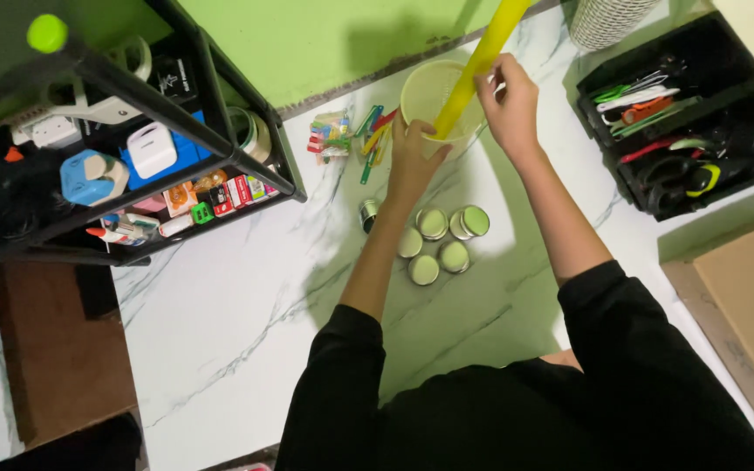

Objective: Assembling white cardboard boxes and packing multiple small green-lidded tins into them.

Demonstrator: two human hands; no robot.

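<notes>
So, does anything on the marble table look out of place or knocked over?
One small round tin lies tipped on its side, left of the others, while the five tins beside it sit flat. Nothing looks spilled or broken. Both hands are at the pale cup with the yellow strip.

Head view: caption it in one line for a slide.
Left hand steadies a pale yellow cup while right hand holds a yellow ruler in it, above small round tins.

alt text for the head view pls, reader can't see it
Seen from above, a person in black sleeves holds a pale yellow cup with the left hand while the right hand grips a long yellow strip standing in it. Small round tins sit on the white marble table, between a black shelf rack and a black tool tray.
</notes>
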